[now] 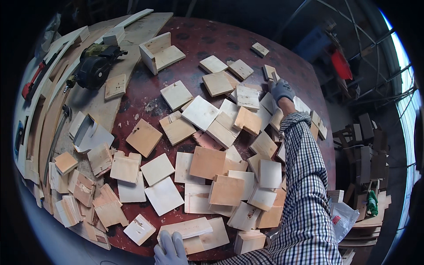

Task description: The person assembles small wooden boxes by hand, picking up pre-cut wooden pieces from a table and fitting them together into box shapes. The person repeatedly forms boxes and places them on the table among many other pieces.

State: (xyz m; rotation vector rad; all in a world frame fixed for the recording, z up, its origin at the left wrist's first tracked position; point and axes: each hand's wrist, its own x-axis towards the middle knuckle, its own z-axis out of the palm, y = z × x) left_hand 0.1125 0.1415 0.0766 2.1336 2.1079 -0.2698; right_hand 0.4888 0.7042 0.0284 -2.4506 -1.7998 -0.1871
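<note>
My right hand (282,89), in a grey work glove, reaches out to the far right of the red table. Its fingers close on the near edge of a small wooden block (268,70). At the near edge my left hand (170,248), also gloved, has its fingers stretched out against a short stack of thin wooden boards (187,228); its thumb is out of sight. Between the hands lie many loose square wooden blocks, among them a white one (200,112), an orange-brown one (207,162) and a notched one (247,120). Some overlap or lean on others.
Long planks (95,104) lie along the left side, bearing a dark power tool (95,66), a hammer (62,118) and a red-handled tool (33,81). Boards joined in an L (161,54) stand at the back. Wood scraps (364,150) pile up beyond the right edge.
</note>
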